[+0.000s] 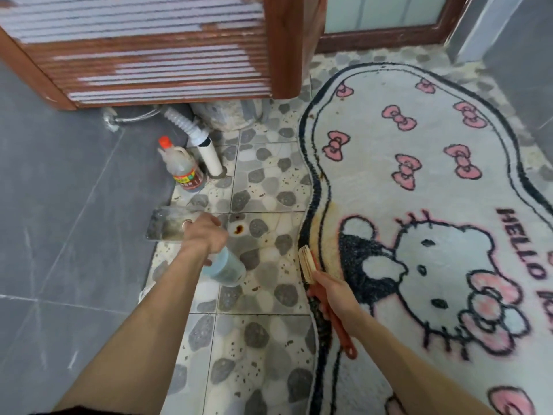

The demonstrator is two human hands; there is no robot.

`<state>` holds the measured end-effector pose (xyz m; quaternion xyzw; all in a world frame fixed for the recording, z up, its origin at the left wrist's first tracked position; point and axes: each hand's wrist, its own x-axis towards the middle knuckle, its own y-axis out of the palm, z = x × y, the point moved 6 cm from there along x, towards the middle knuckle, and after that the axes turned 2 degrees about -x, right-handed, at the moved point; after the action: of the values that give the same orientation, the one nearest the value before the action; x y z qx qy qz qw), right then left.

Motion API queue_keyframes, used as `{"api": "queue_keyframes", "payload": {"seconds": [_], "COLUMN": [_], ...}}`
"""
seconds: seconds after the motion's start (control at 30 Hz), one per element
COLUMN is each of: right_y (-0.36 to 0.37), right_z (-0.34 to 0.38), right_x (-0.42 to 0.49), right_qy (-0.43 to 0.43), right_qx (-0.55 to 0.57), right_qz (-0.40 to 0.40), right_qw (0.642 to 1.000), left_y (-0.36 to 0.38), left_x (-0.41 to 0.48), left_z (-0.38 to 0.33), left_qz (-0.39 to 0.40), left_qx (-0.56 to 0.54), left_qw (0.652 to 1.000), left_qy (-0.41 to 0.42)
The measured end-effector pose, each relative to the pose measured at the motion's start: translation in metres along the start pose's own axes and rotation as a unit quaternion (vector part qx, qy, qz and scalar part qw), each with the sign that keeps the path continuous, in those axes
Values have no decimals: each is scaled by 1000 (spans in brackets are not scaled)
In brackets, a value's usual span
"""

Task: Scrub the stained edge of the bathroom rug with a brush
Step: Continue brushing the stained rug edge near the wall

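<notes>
The right grip [332, 295] clasps the brush [308, 262], bristles at the rug [389, 175] edge; left grip [203, 235] clutches bottle [227, 268].

Items counted on inspection: one rug [374, 181], printed with seven small pink bows [398, 116] across its far half; one brush [308, 262]; one orange-capped bottle [184, 169]; one pale blue bottle [227, 268]; one white pipe [212, 158]; one wooden cabinet [284, 40]; two hands, left hand [202, 233] and right hand [332, 290].

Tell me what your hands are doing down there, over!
Left hand grips blue bottle. Right hand grips brush, head at rug edge's yellow stain. Brown spot on tiles beside rug.
</notes>
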<state>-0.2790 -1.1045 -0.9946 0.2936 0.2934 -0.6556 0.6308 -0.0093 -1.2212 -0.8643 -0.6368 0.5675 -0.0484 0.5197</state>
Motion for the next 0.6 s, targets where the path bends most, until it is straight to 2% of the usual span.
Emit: {"api": "queue_keyframes", "payload": {"seconds": [0.1,0.17,0.27,0.37,0.47,0.5,0.53,0.6], "right_y": [-17,-30,-45,-57,-63,-64,-66,-68], "right_z": [0,1,-3,-7,-11,-11,-10,-10], "right_x": [2,4,10,16,24,25,27,29], "right_qy": [-11,-25,-34,-39,-55,-61,-66,-66], "right_qx": [-17,-22,-66,-165,-246,-267,-288,-328], "right_qz": [-15,-31,-49,-57,-36,-29,-26,-19], "right_qw": [1000,999,996,984,967,961,955,942], "left_y": [-17,-27,-31,-20,-6,-2,3,26], "left_x": [3,5,11,16,14,10,5,-12], "left_z": [-8,-16,-27,-25,-23,-28,-35,-54], "left_qz": [-101,-123,-106,-59,-71,-97,-127,-173], "left_qx": [62,98,136,181,230,280,354,440], "left_qw": [991,984,977,972,963,947,917,859], "left_qy": [59,86,124,136,122,121,131,197]}}
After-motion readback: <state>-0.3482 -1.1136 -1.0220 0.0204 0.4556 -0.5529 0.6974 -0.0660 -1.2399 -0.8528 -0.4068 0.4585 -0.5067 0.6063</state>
